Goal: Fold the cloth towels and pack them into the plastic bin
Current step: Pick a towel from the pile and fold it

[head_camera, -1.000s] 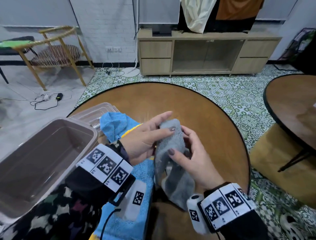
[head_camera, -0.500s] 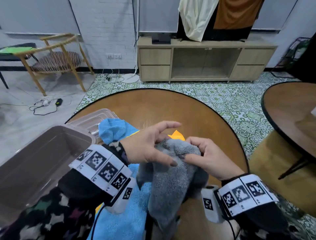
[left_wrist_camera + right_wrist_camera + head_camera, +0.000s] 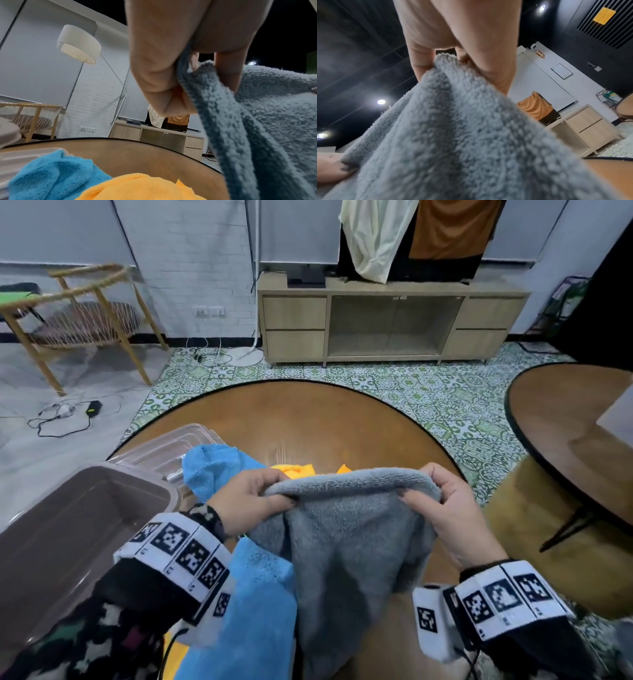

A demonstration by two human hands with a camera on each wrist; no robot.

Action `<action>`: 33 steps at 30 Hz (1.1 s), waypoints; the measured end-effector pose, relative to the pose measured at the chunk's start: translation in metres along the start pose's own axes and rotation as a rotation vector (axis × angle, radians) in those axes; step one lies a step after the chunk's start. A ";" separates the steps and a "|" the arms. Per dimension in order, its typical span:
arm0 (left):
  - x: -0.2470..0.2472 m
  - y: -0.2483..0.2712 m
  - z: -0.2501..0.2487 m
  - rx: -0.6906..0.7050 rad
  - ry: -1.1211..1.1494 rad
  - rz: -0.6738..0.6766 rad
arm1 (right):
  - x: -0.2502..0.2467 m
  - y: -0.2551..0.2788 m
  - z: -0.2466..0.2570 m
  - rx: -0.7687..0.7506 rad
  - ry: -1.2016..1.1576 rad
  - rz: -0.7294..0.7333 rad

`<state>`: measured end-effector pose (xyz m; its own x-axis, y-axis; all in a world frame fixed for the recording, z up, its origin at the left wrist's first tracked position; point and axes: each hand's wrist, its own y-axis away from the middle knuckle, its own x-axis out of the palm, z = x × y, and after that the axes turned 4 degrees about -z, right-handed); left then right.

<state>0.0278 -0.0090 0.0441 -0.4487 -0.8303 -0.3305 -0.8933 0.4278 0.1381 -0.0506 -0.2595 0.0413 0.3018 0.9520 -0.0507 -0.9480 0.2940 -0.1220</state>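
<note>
Hands are pinching the grey towel [image 3: 346, 535]: your left hand [image 3: 248, 501] and right hand [image 3: 448, 508] are gripping its top corners, above the table's six o'clock edge. It's looking soft, floppy; keep holding corners.

Wooden round table [image 3: 342, 422], low cabinet [image 3: 394, 326], rattan chair [image 3: 78, 313], floor lamp [image 3: 78, 44], second table [image 3: 575, 440]

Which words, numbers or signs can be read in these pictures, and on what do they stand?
No text is readable.
Wristbands: square code patterns; tiny marks under them too small.
Yellow notice: blurred.
Red arrow sign: no legible words.
White wall board: blurred.
</note>
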 end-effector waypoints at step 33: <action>0.086 0.039 -0.058 0.208 0.033 -0.361 | -0.121 -0.026 -0.017 -0.271 0.266 0.202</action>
<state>-0.0476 -0.0844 0.0757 -0.1114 -0.9497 -0.2925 -0.9705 0.1673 -0.1736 -0.0610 -0.3841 0.0340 0.1617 0.9226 -0.3503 -0.9408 0.0369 -0.3370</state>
